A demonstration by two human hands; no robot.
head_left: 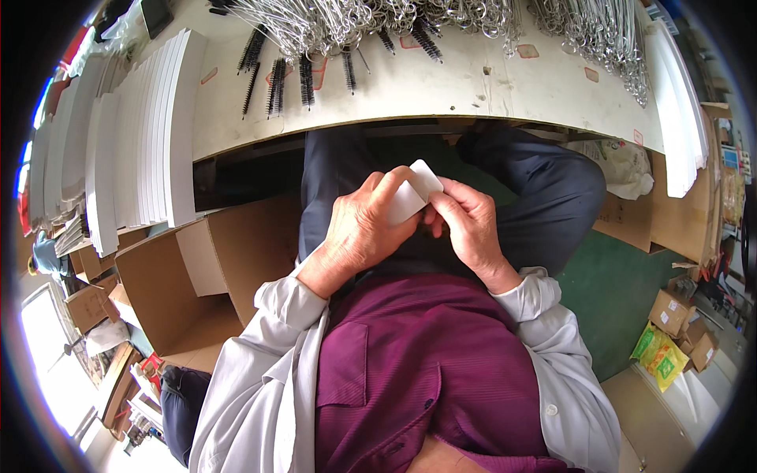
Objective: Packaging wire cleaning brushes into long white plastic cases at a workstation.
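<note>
I am holding a white card [414, 195] up over my lap, just below the table [505, 91] edge. My left hand [364, 229] is curling around the card's left side, fingers closed on it. My right hand [467, 225] is pinching its right edge, thumb and fingers closed on it. Black brushes [276, 83] are lying on the table beside a heap of wire loops [355, 20]. White card stacks [150, 134] are standing at my left, above an open carton [197, 276].
</note>
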